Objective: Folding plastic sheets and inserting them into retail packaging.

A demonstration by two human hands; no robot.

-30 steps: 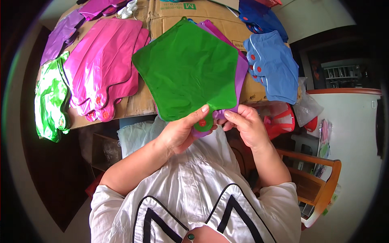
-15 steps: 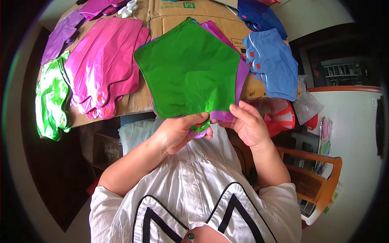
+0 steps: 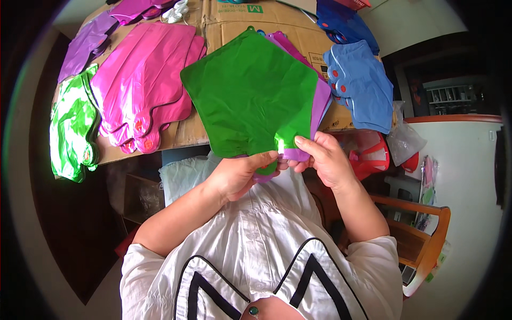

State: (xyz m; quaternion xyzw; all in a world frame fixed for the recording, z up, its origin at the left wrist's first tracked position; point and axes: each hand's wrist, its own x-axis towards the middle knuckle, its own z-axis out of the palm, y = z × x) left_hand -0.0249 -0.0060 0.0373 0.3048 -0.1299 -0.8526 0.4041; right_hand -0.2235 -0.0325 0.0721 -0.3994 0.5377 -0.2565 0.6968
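A flat green star-shaped foil balloon [image 3: 250, 96] is held up in front of me, with purple foil balloons [image 3: 320, 104] stacked behind it. My left hand [image 3: 240, 173] pinches the green balloon's neck at its lower edge. My right hand [image 3: 322, 160] grips the purple neck beside it, thumb on top. Both hands meet at the balloons' tails, above my white shirt.
A flattened cardboard sheet [image 3: 298, 32] carries piles of flat foil balloons: pink [image 3: 141, 85], light green [image 3: 72, 125], purple [image 3: 88, 42] and blue [image 3: 362, 85]. A wooden chair [image 3: 421, 240] stands at the right, with a red object [image 3: 370, 154] and a white surface [image 3: 458, 160] beyond.
The green balloon has shifted slightly right and down. My fingers have moved closer together at the necks, the right thumb now pressing on the purple tail.
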